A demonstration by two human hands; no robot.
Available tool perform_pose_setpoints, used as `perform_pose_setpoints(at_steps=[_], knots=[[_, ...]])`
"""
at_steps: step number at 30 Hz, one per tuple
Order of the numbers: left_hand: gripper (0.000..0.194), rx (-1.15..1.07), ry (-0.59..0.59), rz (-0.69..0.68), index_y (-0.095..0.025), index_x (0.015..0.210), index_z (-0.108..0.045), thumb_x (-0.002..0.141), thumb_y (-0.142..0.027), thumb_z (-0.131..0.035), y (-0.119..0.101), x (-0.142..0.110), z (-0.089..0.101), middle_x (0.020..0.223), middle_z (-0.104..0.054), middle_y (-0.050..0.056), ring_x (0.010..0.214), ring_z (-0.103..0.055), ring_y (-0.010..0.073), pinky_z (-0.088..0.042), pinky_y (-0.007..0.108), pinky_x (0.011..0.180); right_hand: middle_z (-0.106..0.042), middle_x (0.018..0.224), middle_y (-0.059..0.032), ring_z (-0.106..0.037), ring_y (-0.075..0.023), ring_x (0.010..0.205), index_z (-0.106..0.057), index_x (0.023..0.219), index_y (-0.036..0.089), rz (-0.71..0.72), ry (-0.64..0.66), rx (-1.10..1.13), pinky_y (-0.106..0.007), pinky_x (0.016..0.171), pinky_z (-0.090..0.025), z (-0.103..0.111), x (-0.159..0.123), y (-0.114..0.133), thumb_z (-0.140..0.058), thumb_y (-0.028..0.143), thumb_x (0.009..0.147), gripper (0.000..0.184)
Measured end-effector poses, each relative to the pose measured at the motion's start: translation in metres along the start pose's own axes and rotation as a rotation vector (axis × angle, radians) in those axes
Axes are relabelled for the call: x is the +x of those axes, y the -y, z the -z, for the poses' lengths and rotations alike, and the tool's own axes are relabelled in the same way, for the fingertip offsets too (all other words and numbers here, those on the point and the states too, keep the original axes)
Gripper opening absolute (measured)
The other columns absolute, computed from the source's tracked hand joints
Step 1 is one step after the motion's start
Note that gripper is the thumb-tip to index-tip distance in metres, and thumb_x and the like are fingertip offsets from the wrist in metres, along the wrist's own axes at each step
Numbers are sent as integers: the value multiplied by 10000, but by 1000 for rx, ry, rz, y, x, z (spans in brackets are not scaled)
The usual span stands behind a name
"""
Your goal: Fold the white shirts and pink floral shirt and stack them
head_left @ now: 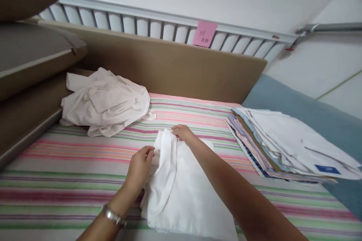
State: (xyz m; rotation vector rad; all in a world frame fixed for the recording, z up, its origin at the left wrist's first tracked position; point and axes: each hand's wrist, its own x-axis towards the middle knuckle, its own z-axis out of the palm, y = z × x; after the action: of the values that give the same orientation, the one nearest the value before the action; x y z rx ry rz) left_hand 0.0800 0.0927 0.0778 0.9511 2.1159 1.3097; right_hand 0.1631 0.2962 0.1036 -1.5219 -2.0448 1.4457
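A partly folded white shirt (195, 188) lies flat in front of me on a striped cloth (93, 180). A loose strip of its fabric is turned back along the left side. My left hand (140, 163), with a metal bracelet at the wrist, pinches the left edge of the shirt near its far end. My right hand (183, 132) reaches across the shirt, its fingers closed on the far edge of the turned-back strip. The underside of the shirt is hidden.
A crumpled off-white garment pile (104, 101) lies at the back left. On the right is a stack of folded garments (291, 143). Brown cushions (31, 60) rise on the left. Behind a brown board (169, 64) stands a white radiator (128, 24) with a pink note (205, 34).
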Motion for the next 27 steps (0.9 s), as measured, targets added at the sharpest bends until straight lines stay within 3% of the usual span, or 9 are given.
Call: perform_pose_setpoints(at_steps=[4,7,13,16,21,27], knots=[[236,134,93,-13,-163,850,-668,687,-136,-500,-19,59,-20,712,-676,27,610,-575,134,-405,229,582,-449,448,64,-434,-59,443,-640,961,148,-14,66,161,-152,407,-293,9,3,-4,-532,27,689,316],[240,217,111,-101,-173,852,-682,659,-146,-542,-33,80,-33,718,-683,20,654,-581,144,-405,227,603,-488,468,53,-467,-64,450,-638,951,155,-22,109,265,-151,400,-287,12,6,-7,-540,30,686,309],[251,300,15,-228,-204,904,-662,705,-198,-510,-45,81,-48,798,-675,17,688,-561,141,-399,232,637,-498,486,51,-436,-56,404,-632,880,150,-48,135,379,-156,372,-273,10,17,-10,-587,169,739,150],[205,296,-3,-249,-204,856,-652,714,-253,-512,-43,78,-54,743,-651,10,643,-542,137,-393,234,614,-469,454,62,-403,-54,382,-641,846,147,-33,115,373,-160,362,-256,7,22,-10,-592,144,721,135],[174,143,-73,-150,-191,790,-634,669,-263,-531,-28,76,-56,659,-621,-7,595,-532,132,-388,226,570,-412,409,86,-381,-61,371,-657,854,161,42,6,290,-176,394,-294,7,27,-11,-609,99,674,196],[172,-132,-36,7,-183,766,-625,617,-258,-582,-19,76,-57,702,-644,7,684,-564,150,-416,230,610,-495,505,62,-467,-94,460,-656,869,195,162,-97,137,-211,493,-374,4,25,-16,-561,138,732,176]])
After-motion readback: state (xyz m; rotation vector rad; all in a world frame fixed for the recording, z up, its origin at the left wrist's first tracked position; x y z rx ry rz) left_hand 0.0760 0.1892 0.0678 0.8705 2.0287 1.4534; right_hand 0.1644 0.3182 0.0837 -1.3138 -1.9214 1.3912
